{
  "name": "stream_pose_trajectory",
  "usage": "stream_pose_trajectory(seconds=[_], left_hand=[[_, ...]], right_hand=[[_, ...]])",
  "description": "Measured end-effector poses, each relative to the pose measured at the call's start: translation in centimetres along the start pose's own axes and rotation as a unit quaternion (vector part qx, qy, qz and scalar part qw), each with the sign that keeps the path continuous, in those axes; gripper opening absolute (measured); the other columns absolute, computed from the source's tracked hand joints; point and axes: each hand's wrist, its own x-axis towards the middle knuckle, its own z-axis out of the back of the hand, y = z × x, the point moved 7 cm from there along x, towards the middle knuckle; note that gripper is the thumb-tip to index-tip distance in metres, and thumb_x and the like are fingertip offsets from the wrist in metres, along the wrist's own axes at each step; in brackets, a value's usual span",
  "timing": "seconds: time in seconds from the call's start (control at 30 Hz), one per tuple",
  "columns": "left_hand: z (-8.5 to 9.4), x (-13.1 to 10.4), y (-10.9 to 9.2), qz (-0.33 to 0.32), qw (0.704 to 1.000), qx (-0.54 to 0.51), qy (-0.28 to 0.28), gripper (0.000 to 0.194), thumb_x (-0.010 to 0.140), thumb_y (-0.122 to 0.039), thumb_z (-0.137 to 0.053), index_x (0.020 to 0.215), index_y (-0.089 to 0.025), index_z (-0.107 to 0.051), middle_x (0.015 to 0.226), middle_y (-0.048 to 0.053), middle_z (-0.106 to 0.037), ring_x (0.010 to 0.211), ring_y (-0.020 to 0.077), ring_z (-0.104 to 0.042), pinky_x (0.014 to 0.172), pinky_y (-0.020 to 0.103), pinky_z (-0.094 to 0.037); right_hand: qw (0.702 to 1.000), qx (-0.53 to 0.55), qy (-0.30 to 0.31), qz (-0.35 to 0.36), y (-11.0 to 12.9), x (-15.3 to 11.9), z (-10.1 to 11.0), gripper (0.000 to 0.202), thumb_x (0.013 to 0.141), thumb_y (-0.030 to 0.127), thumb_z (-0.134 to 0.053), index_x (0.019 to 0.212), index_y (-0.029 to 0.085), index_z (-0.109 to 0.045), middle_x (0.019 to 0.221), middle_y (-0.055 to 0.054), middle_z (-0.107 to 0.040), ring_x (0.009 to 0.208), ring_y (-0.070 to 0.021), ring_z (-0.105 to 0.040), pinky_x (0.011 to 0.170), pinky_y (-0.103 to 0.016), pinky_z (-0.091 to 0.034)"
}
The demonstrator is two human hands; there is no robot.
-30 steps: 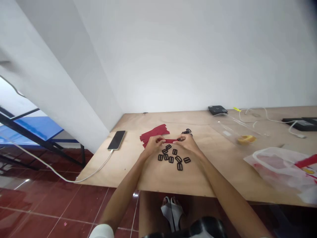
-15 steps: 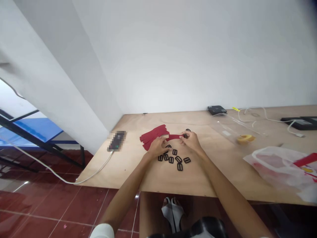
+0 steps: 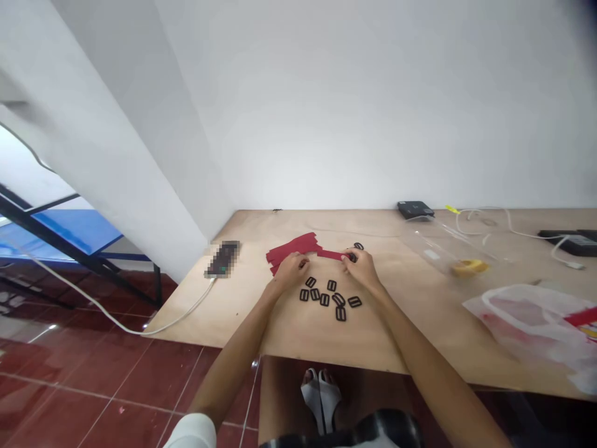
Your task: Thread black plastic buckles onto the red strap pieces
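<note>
A red fabric strip [image 3: 332, 254] stretches leftward from my right hand [image 3: 361, 266], which pinches its right end together with a black slider buckle, partly covered by the fingers. My left hand [image 3: 290, 270] lies at the lower edge of a pile of red strips [image 3: 293, 247], its fingers curled and closed; what they hold, if anything, is hidden. Several black slider buckles [image 3: 324, 300] are scattered on the table between my forearms. Another black buckle [image 3: 358, 246] sits just beyond my right hand.
A phone-like device [image 3: 222, 259] with a white cable lies on the wooden table [image 3: 200, 320] to the left. Rightward are a black box [image 3: 415, 209], a yellow tape roll [image 3: 469, 267] by clear plastic, and a white plastic bag [image 3: 517, 317]. A wall borders the back.
My left hand has moved left, off the end of the held strip and toward the pile. My right hand keeps its pinch. The view has shifted slightly.
</note>
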Motion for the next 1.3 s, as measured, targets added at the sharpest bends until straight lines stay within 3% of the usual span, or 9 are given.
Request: stream_pose_trajectory(seconds=[0.2,0.47,0.6,0.7,0.87,1.03,1.3], left_hand=[[-0.5,0.0,0.5,-0.003,1.0,0.005,0.009,0.022,0.092,-0.024,-0.054,0.101,-0.017,-0.072,0.101,0.011,-0.067,0.101,0.0261,-0.059,0.095,0.039,-0.047],[0.0,0.2,1.2,0.018,1.0,-0.018,0.005,0.021,0.084,-0.021,-0.063,0.101,-0.017,-0.074,0.101,0.012,-0.071,0.1,0.0287,-0.062,0.092,0.04,-0.049],[0.4,0.1,1.1,0.022,0.998,-0.059,-0.016,0.02,0.082,-0.023,-0.064,0.099,-0.018,-0.075,0.101,0.011,-0.073,0.099,0.0282,-0.064,0.093,0.04,-0.049],[0.8,0.1,1.3,0.04,0.992,-0.11,-0.053,0.028,0.087,-0.027,-0.061,0.111,-0.017,-0.072,0.109,0.011,-0.072,0.099,0.0257,-0.065,0.092,0.039,-0.051],[0.8,0.2,2.4,0.092,0.94,-0.314,-0.097,0.039,0.094,-0.038,-0.055,0.12,-0.012,-0.066,0.118,0.015,-0.07,0.1,0.024,-0.067,0.082,0.034,-0.056],[0.9,0.1,2.1,0.096,0.878,-0.458,-0.101,0.044,0.084,-0.046,-0.068,0.113,-0.013,-0.07,0.119,0.014,-0.068,0.097,0.0231,-0.065,0.071,0.03,-0.055],[1.8,-0.1,0.6,0.073,0.854,-0.51,-0.076,0.05,0.083,-0.047,-0.07,0.12,-0.015,-0.068,0.115,0.013,-0.069,0.097,0.0223,-0.064,0.074,0.03,-0.055]], right_hand=[[1.0,0.018,0.009,-0.007,0.6,-0.3,-0.5,0.017,0.077,0.023,-0.054,0.087,0.017,-0.067,0.065,-0.005,-0.071,0.046,-0.0186,-0.066,0.049,-0.028,-0.053],[0.999,0.043,0.017,0.003,0.9,-0.4,-0.8,0.02,0.078,0.028,-0.056,0.088,0.016,-0.068,0.065,-0.005,-0.07,0.046,-0.0193,-0.065,0.048,-0.03,-0.053],[0.998,0.053,0.028,0.01,0.7,-0.4,-1.1,0.021,0.078,0.029,-0.058,0.089,0.016,-0.069,0.06,-0.004,-0.069,0.046,-0.02,-0.065,0.048,-0.03,-0.053],[0.997,0.074,0.027,0.012,0.7,-0.4,-1.2,0.022,0.078,0.032,-0.061,0.09,0.016,-0.069,0.059,-0.003,-0.068,0.046,-0.0197,-0.065,0.048,-0.03,-0.054],[0.989,0.139,0.031,0.026,1.5,-0.9,-1.9,0.029,0.08,0.038,-0.064,0.094,0.014,-0.069,0.056,-0.003,-0.067,0.047,-0.0187,-0.064,0.048,-0.029,-0.054],[0.987,0.154,0.031,0.041,2.8,-1.7,-2.4,0.031,0.081,0.04,-0.064,0.097,0.014,-0.068,0.056,-0.002,-0.066,0.046,-0.0181,-0.063,0.049,-0.029,-0.054],[0.987,0.153,0.027,0.035,3.2,-1.9,-2.3,0.033,0.081,0.043,-0.065,0.096,0.015,-0.069,0.054,-0.002,-0.065,0.046,-0.0183,-0.063,0.048,-0.029,-0.054]])
